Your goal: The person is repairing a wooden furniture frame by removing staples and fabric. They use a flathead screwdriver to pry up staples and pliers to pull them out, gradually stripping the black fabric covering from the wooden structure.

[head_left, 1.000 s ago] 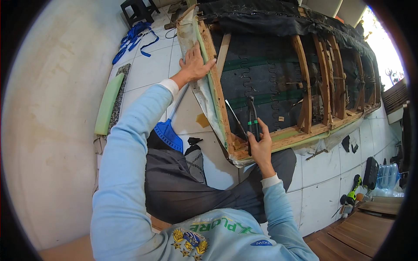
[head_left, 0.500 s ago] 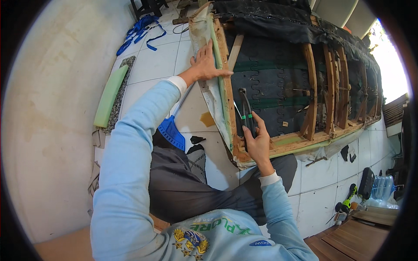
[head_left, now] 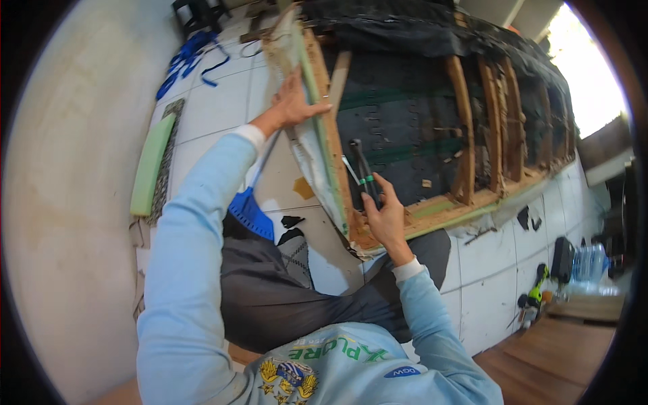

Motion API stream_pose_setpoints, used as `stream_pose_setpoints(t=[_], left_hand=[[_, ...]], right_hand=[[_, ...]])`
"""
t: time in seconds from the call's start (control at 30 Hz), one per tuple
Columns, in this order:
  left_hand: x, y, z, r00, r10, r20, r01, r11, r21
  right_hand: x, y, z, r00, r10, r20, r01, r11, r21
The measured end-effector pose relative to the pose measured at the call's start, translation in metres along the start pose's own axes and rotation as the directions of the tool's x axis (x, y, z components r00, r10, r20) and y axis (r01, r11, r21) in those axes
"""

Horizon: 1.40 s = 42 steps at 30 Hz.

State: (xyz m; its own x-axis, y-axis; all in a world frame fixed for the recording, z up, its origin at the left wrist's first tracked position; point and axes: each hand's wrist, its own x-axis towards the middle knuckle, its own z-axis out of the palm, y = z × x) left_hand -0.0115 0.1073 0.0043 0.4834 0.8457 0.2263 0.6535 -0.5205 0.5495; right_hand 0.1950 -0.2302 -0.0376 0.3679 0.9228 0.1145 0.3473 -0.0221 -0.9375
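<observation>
My left hand (head_left: 295, 106) lies stretched out on the end rail of an upturned sofa frame (head_left: 329, 128), its thumb across the wood and its fingers over the pale fabric (head_left: 309, 156) on the outer side. In my right hand (head_left: 387, 219) is a pair of pincers (head_left: 365, 177), dark with green bands on the handles. The pincers' head points away from me, over the frame's opening near the end rail. Wavy springs and dark cloth (head_left: 412, 91) fill the space between the wooden slats.
A blue dustpan-like plastic piece (head_left: 251, 214) lies by my leg. Green foam (head_left: 152, 165) rests along the left wall, with tangled blue straps (head_left: 189, 61) beyond. On the right stand a green-and-black power tool (head_left: 538, 287) and clear plastic bottles (head_left: 588, 263). Torn black scraps (head_left: 292, 221) dot the tiles.
The whole view has shifted, so the frame and both hands appear further left. My left hand stays on the rail, and my right hand still grips the pincers.
</observation>
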Motion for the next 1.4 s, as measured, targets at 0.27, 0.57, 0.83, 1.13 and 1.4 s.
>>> stream_pose_setpoints(t=[0.27,0.57,0.83,1.13,1.4], left_hand=[[0.000,0.008,-0.003,0.999,0.008,0.034,-0.009,0.999,0.037],[0.001,0.019,-0.012,0.988,-0.044,0.147,0.022,0.988,0.150],[-0.004,-0.001,-0.026,0.996,0.032,0.084,-0.023,0.994,-0.103],[-0.009,0.003,-0.033,0.984,0.177,0.027,-0.166,0.957,-0.239],[-0.009,0.010,-0.037,0.980,0.184,0.080,-0.159,0.954,-0.253]], right_hand=[[0.006,0.047,-0.023,1.000,-0.005,-0.021,-0.006,0.872,-0.490],[0.001,-0.018,-0.022,0.998,-0.054,0.026,0.056,0.997,-0.045],[0.049,-0.061,0.016,0.822,-0.563,-0.091,0.547,0.823,-0.155],[0.060,-0.062,0.033,0.736,-0.646,-0.200,0.617,0.763,-0.191],[0.064,-0.046,0.032,0.784,-0.613,-0.098,0.561,0.767,-0.311]])
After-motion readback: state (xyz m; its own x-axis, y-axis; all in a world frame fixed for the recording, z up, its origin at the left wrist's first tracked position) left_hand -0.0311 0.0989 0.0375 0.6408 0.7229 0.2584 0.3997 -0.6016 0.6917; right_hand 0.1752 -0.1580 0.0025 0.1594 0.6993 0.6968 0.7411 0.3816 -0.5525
